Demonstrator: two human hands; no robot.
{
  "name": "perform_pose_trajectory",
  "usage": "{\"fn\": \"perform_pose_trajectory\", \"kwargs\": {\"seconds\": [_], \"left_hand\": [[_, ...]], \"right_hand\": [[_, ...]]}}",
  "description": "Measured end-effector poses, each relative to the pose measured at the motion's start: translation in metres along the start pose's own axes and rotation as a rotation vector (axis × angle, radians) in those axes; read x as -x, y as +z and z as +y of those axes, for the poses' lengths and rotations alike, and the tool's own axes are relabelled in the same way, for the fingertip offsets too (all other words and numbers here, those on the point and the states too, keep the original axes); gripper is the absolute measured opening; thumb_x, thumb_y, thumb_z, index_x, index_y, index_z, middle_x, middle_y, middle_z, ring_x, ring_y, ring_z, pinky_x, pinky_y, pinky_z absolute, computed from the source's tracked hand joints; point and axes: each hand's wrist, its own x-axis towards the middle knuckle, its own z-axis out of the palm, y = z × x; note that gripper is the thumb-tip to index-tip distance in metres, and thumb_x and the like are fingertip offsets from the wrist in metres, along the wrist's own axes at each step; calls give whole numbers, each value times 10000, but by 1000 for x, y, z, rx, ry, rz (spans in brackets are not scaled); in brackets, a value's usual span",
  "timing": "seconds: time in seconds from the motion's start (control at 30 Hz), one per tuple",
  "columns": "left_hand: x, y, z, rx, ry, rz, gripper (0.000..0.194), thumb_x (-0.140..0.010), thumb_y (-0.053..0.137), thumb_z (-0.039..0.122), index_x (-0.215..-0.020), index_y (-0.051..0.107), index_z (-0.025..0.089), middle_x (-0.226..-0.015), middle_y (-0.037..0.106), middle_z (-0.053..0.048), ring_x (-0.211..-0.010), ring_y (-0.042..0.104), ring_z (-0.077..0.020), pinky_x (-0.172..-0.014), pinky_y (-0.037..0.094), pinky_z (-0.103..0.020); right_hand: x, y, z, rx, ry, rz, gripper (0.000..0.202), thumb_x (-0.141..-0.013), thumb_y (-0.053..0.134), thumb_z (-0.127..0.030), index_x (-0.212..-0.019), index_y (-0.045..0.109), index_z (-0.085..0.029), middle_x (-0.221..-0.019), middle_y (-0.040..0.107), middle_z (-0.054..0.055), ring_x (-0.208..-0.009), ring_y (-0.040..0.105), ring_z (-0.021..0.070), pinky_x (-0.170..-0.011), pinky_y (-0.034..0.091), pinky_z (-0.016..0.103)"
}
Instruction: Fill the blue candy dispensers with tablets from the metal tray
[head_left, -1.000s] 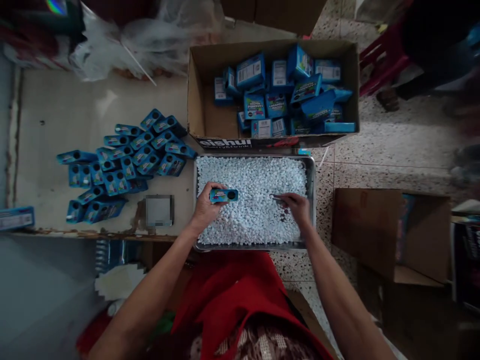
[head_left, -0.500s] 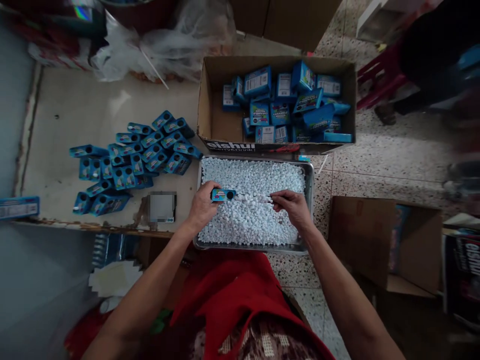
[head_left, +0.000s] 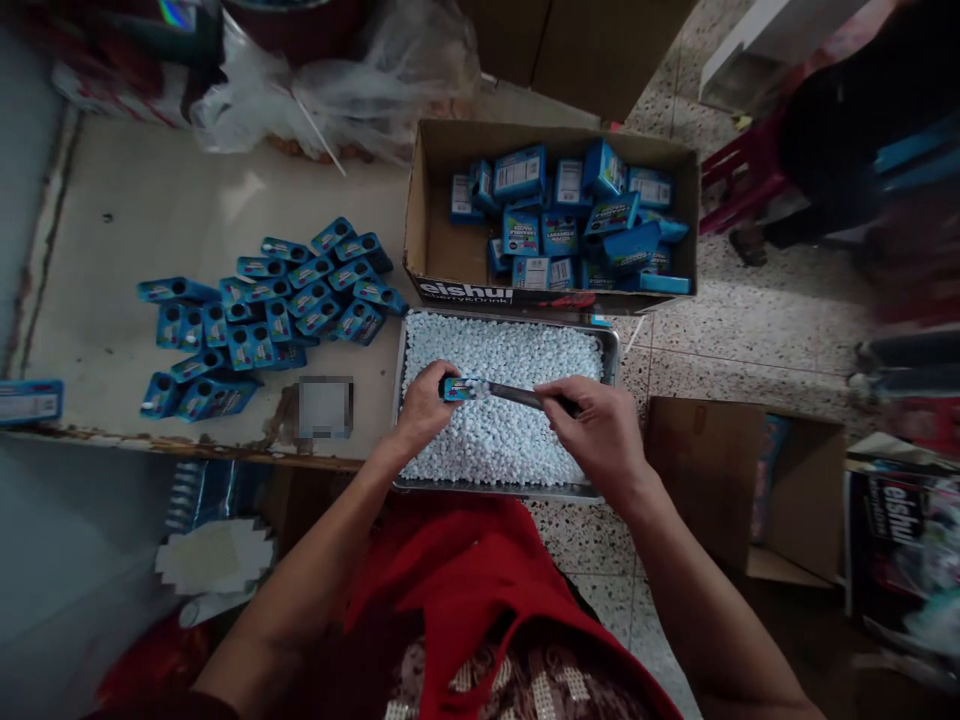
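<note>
A metal tray (head_left: pixel 616 350) holds a thick layer of small white pellets (head_left: pixel 510 450). Over its left part, my left hand (head_left: pixel 429 402) grips a small blue box (head_left: pixel 454 389) whose top faces up. My right hand (head_left: pixel 585 415) is closed around the handle of a dark scoop (head_left: pixel 514 394). White pellets sit at the scoop's tip, which is at the box's right end and hides the hole there. Several similar blue boxes (head_left: pixel 259 345) with round holes stand in a group on the table to the left.
Behind the tray, a cardboard carton (head_left: pixel 450 285) contains several blue boxes (head_left: pixel 559 232). An open cardboard box (head_left: pixel 701 480) is at the right. Plastic bags (head_left: pixel 405 75) lie at the back. A person's foot (head_left: pixel 748 245) shows beside a red stool (head_left: pixel 739 170).
My right hand has lifted the scoop out of the pellets and brought it to the blue box. My left hand has shifted slightly right with the box.
</note>
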Motion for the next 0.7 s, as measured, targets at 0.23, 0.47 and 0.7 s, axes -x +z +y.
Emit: {"fn": "perform_pose_trajectory", "kwargs": {"seconds": [0.23, 0.47, 0.7], "left_hand": [[-3, 0, -5, 246, -19, -30, 346, -659, 752, 147, -974, 628, 217, -1007, 697, -10, -949, 653, -195, -879, 487, -320], [4, -2, -21, 525, -146, -64, 459, -642, 848, 226, -1003, 564, 216, -1129, 720, -51, -1050, 679, -213, -967, 513, -367], [20, -23, -18, 193, -100, 51, 387, -682, 808, 186, -1010, 605, 213, -1123, 715, -56, -1078, 670, -235, -992, 498, -388]], "right_hand": [[49, -13, 88, -192, 397, 145, 241, -864, 680, -360, -1006, 806, -212, -753, 759, 24, -577, 676, 162, -568, 524, 278], [80, 57, 228, -272, 630, 186, 314, -688, 765, -465, -802, 801, -174, -597, 712, 32, -534, 651, 200, -515, 486, 290], [43, 148, 196, -751, 688, 64, 352, -649, 818, -454, -832, 778, -155, -662, 714, 21, -538, 635, 142, -539, 526, 263]]}}
